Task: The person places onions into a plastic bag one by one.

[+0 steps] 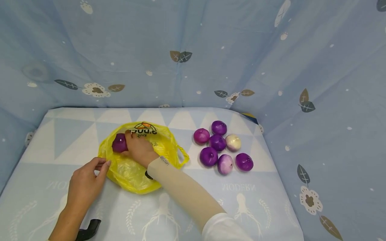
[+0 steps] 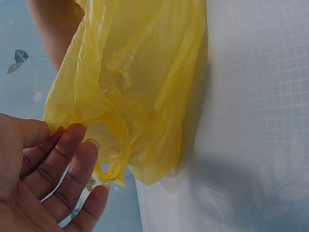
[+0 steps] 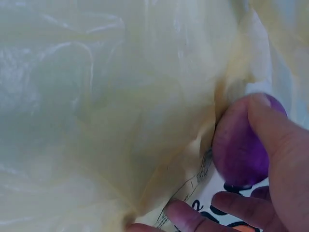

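A yellow plastic bag (image 1: 126, 180) lies with its mouth spread wide on the table's left half. My left hand (image 1: 87, 182) pinches the bag's near left rim between thumb and fingers; the left wrist view shows the plastic caught at the fingertips. Inside the mouth, my right hand (image 1: 140, 149) has hold of a purple onion (image 1: 119, 143) at the far left side. Its thumb lies over the onion (image 3: 241, 145) in the right wrist view, while some fingers spread below it. Whether those fingers touch the onion is partly hidden.
To the bag's right sit several loose onions, among them a deep purple one (image 1: 208, 156), a whitish one (image 1: 233, 143) and a pale pink-purple one (image 1: 225, 164). A bag handle (image 1: 183, 157) points toward them. Patterned blue curtain (image 1: 193, 83) stands behind the cloth-covered table (image 1: 256, 201).
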The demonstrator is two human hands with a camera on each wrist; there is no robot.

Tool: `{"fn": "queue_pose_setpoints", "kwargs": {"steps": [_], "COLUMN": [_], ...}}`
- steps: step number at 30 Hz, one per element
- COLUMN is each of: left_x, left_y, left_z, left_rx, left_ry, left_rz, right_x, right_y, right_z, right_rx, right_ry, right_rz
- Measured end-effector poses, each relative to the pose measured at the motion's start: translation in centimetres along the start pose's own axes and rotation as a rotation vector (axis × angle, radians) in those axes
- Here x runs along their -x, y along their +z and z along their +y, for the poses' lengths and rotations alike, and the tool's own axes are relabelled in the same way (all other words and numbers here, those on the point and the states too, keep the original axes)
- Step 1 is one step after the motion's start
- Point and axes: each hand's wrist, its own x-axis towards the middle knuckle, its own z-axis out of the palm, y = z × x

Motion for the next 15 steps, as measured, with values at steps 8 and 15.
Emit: {"fn": "queue_pose_setpoints", "kwargs": {"steps": [8,15], "left_x": [0.0,-0.1], "left_y": [0.1,0.2], "left_z": [0.0,0.0], "left_rx": [0.005,0.001], "left_ry": [-0.001,0.002], "left_rz": [0.002,-0.001], "right_x": [0.2,1.0], "right_y": [0.1,0.2], "right_z": [0.7,0.7], "right_rx": [-0.117,-0.147], "right_ry": [0.041,0.060], "right_rz": [-0.035,-0.029]}}
